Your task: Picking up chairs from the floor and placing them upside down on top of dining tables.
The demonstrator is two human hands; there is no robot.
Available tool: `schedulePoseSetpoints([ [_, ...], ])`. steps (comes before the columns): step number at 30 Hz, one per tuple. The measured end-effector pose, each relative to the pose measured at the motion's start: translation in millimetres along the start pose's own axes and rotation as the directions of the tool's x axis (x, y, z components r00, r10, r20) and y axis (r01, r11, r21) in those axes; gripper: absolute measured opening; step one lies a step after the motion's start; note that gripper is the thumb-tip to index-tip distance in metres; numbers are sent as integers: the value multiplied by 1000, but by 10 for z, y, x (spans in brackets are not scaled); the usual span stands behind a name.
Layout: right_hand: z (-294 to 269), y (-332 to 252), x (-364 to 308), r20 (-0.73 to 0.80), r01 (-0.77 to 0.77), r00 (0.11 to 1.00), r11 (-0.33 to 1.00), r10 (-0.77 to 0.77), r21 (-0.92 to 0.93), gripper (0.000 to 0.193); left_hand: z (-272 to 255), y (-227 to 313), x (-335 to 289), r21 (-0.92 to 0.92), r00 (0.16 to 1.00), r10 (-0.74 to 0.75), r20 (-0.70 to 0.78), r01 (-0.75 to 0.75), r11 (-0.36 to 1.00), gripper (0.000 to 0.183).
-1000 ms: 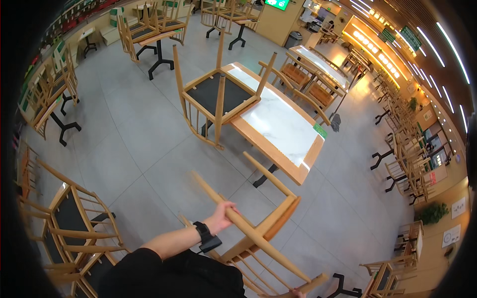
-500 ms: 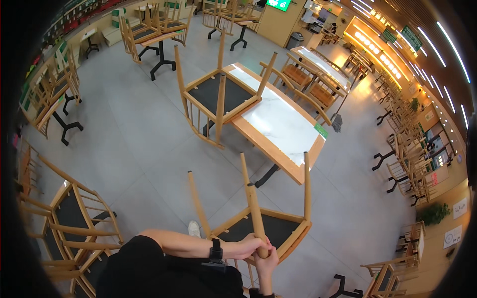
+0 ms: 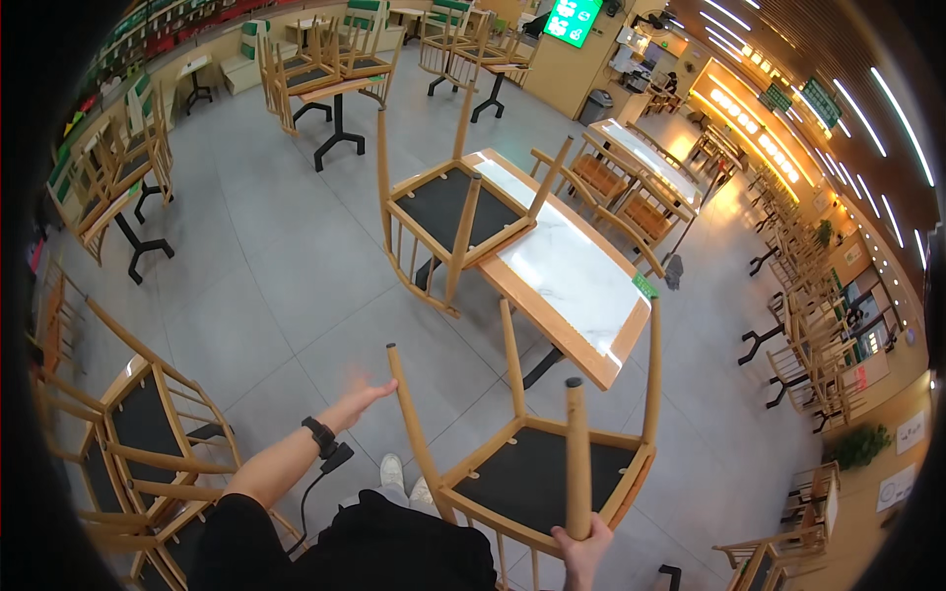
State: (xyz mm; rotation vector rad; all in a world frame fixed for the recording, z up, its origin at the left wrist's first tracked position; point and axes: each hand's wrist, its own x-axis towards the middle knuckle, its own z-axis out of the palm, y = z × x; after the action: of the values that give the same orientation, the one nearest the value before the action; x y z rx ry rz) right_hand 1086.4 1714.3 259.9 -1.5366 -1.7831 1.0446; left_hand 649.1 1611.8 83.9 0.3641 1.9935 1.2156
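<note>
An upside-down wooden chair (image 3: 542, 480) with a dark seat underside is in front of me, its legs pointing up. Low on its nearest leg, close to the seat frame, my right hand (image 3: 584, 548) is wrapped around the wood. My left hand (image 3: 367, 398), partly blurred, reaches out with fingers stretched beside the chair's left leg; whether the fingertips touch it I cannot tell. A black watch-like band with a cable is on my left wrist. Ahead stands a wood-edged table (image 3: 576, 286) with a white marble-look top, and another upturned chair (image 3: 458, 212) rests on its left end.
Upturned chairs (image 3: 148, 433) crowd close at my left. More tables with chairs on them (image 3: 335, 74) stand farther back, and a row of stacked chairs (image 3: 803, 315) lines the right side. A mop (image 3: 674, 271) is beyond the table. Grey tile floor (image 3: 266, 295) lies between.
My left hand has left the near chair leg and swung out to the left leg. My right hand still grips the near leg; the chair has shifted rightward in view.
</note>
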Motion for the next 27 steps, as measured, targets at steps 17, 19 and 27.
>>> schedulePoseSetpoints([
  [17, -96, -230, 88, -461, 193, 887, 927, -26, 321, 29, 198, 2443, -737, -635, 725, 653, 218, -403, 659, 33],
  [19, 156, -250, 238, -488, 145, 870, 908, 74, 394, 27, 261, 2531, -601, -600, 663, 715, 223, -485, 636, 34],
  [27, 756, 401, 1500, -448, 140, 871, 771, 203, 621, 27, 789, 2782, 387, -533, 604, 764, 225, -580, 616, 42],
])
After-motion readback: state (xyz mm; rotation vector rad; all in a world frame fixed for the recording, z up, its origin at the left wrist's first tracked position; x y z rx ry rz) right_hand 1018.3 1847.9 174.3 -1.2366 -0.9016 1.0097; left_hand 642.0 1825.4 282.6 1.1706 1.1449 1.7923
